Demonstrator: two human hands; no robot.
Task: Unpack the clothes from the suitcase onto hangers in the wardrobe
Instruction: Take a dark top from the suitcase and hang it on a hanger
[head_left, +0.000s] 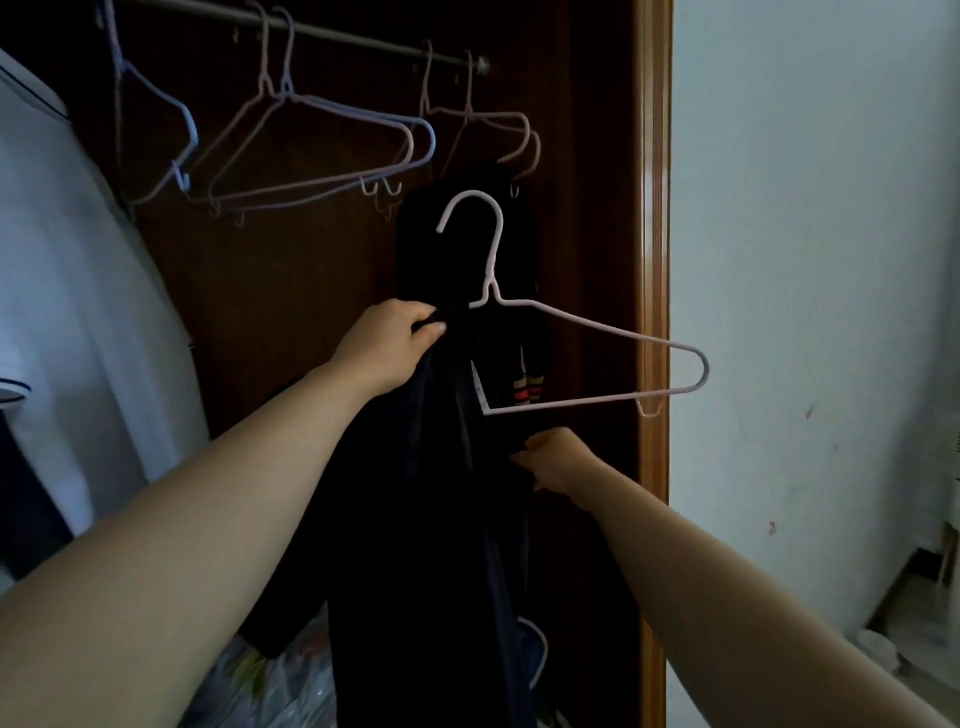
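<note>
1. Head view, nearest: the right hand (556, 462) pinches a fold of the dark garment (431, 519) just under the bottom bar of the pink hanger (597, 332). Draw that fabric across so it covers the hanger's bare right arm.
2. The left hand (395, 340) grips the garment bunched at the hanger's neck. Hold firm there so nothing slips.
3. Farther up, the rail (363, 39) carries empty hangers (322, 156). Hook on between them.
</note>
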